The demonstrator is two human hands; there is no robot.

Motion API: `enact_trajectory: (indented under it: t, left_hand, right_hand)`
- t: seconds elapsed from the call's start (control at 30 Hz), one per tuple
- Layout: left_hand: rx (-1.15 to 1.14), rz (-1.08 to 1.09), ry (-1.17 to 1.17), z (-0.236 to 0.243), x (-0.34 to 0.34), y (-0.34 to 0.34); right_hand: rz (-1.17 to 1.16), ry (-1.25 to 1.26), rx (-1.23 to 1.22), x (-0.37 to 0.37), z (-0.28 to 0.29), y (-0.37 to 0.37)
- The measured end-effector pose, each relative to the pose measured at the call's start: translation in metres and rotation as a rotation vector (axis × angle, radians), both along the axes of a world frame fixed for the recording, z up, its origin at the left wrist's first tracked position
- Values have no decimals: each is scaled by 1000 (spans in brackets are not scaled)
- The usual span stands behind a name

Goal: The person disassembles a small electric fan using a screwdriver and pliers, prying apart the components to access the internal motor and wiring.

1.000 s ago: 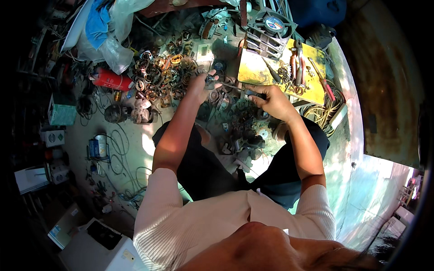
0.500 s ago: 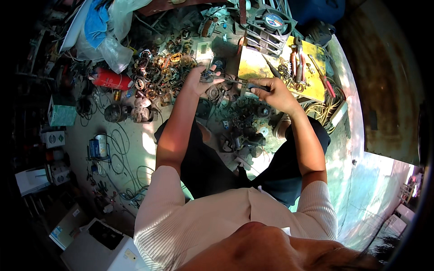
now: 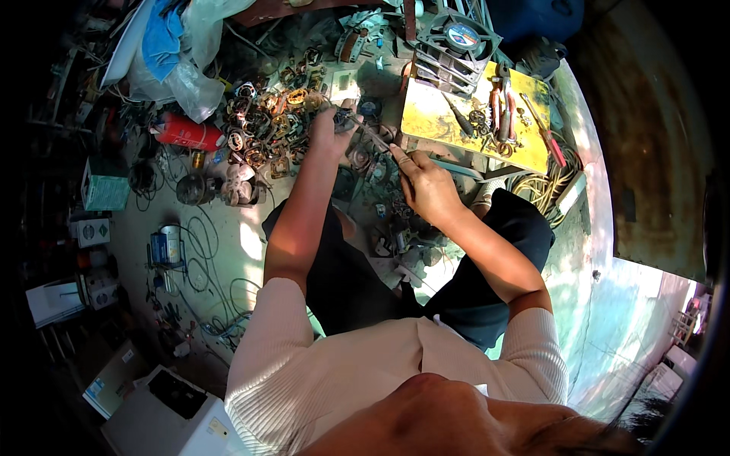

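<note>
My left hand (image 3: 331, 132) is closed around a small dark metal part (image 3: 344, 120), partly hidden by the fingers. Its exact kind does not show. To the right, my right hand (image 3: 429, 187) grips what looks like a screwdriver (image 3: 378, 140), its handle mostly hidden. The thin shaft points up and left to the part in my left hand; whether the tip touches it is hard to make out. Below and between the hands lies a heap of dark motor parts (image 3: 407, 220) on the floor, between my legs.
A yellow board (image 3: 433, 114) at the right bears red-handled pliers (image 3: 503, 106), a dark-handled tool (image 3: 458, 115) and a red-handled tool (image 3: 552, 146). Coil scraps (image 3: 262, 125) pile up at the left, near a red cylinder (image 3: 188, 133). A fan (image 3: 458, 38) stands behind the board.
My right hand has moved down and left, off the board's edge, and the tool now slants more steeply toward my left hand. The left fingers have closed more around the part.
</note>
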State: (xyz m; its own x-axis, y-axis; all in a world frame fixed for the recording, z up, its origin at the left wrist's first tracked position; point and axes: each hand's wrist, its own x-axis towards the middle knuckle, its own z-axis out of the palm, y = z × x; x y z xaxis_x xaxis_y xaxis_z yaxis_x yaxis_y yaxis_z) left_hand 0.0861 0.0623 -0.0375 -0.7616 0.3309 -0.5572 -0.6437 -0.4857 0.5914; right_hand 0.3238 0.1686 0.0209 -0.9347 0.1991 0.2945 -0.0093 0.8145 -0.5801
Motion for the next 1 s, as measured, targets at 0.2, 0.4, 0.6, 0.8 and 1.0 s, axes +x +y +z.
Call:
enact_trajectory:
  t: [0.2,0.4,0.6,0.8,1.0]
  left_hand:
    - [-33,16,57,16,13,6]
    - [-283,-164,203,28,21,-2]
    - [-264,-255,203,15,23,-15]
    - [-209,-427,225,17,25,-24]
    - [-168,-484,216,20,28,-25]
  right_hand:
    - [-58,45,-1,2,-17,-17]
    - [21,-47,-201,-3,7,16]
    - [147,-81,-247,-3,16,50]
    - [236,-119,-262,-4,27,74]
    - [204,-310,-289,-2,34,83]
